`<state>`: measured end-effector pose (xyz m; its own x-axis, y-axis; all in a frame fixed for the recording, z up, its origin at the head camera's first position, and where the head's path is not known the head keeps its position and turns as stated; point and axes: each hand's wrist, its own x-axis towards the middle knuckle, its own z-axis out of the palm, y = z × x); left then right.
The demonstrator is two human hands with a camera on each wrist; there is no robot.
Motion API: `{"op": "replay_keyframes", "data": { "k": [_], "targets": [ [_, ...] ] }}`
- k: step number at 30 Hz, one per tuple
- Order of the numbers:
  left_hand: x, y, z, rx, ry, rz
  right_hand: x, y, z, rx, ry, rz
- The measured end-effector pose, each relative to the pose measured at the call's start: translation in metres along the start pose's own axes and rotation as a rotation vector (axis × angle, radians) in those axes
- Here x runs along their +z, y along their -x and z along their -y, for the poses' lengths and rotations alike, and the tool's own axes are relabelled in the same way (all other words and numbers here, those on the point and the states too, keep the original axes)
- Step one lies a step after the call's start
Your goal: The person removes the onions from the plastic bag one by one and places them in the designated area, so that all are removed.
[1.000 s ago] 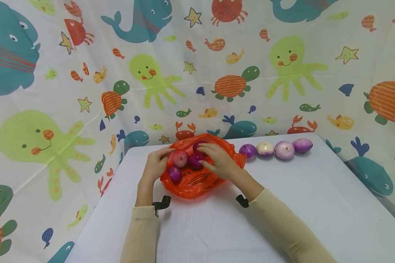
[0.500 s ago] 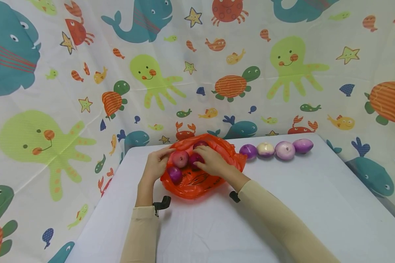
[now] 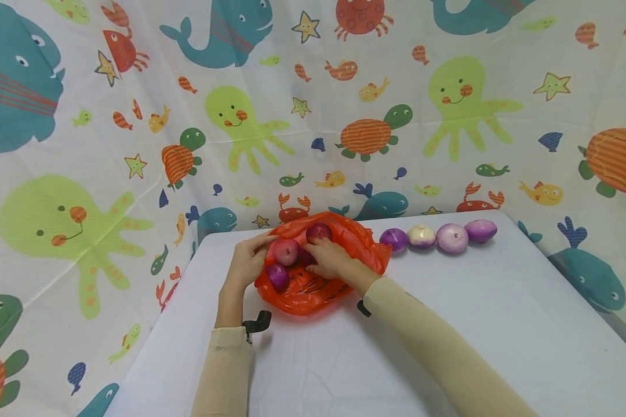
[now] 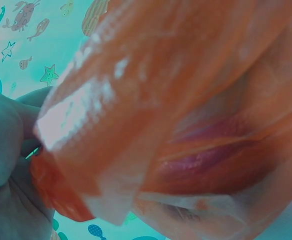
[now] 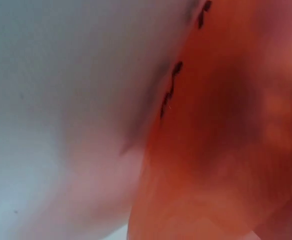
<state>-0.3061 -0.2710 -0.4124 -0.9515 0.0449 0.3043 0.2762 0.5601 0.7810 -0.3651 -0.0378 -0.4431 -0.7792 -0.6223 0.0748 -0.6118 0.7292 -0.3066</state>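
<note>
At the left rim of a red-orange plastic bag (image 3: 313, 298), my left hand (image 3: 247, 260) pinches the film; the left wrist view shows the bag's folded edge (image 4: 101, 130) against those fingers. Inside the bag, my right hand (image 3: 330, 259) has its fingers and thumb curled round a dark red onion (image 3: 306, 256), largely covered by them. Three more onions lie in the bag: a pink one (image 3: 286, 252), a small purple one (image 3: 278, 278) and a dark red one (image 3: 319, 231) at the back. The right wrist view is mostly blurred bag film (image 5: 211, 150).
Right of the bag, several onions stand in a row along the back of the white table (image 3: 501, 324): a purple one (image 3: 393, 240), a pale one (image 3: 421, 237), a light purple one (image 3: 452, 238) and another purple one (image 3: 480, 231). A sea-animal print curtain (image 3: 313, 87) hangs behind.
My right hand has moved left and a little down, closing over the dark red onion and uncovering the one at the back. My left hand has stayed at the bag's rim.
</note>
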Motion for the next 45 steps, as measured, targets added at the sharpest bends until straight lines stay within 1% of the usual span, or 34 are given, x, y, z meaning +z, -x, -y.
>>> {"op": "replay_keyframes", "data": {
  "k": [3,7,14,24,29,35,45],
  "targets": [
    [0.0,0.0,-0.001,0.0,0.001,0.001,0.002,0.001,0.001,-0.001,0.02,-0.001],
    [0.0,0.0,-0.002,-0.001,-0.003,0.001,0.004,0.003,0.001,-0.009,0.01,-0.032],
    [-0.001,0.001,-0.001,0.006,-0.015,-0.002,0.007,0.005,0.0,-0.028,0.015,-0.016],
    [0.0,0.002,-0.001,-0.025,0.001,0.006,0.008,0.007,0.0,-0.017,0.059,-0.019],
    [0.0,0.0,0.0,-0.009,0.004,0.003,0.001,0.011,0.0,-0.018,0.033,-0.088],
    [0.0,0.001,0.0,-0.006,0.0,-0.001,-0.013,0.017,0.005,-0.048,-0.013,-0.177],
    [0.0,0.001,0.0,-0.003,-0.004,-0.004,-0.033,0.036,0.017,-0.155,-0.043,-0.333]
  ]
}}
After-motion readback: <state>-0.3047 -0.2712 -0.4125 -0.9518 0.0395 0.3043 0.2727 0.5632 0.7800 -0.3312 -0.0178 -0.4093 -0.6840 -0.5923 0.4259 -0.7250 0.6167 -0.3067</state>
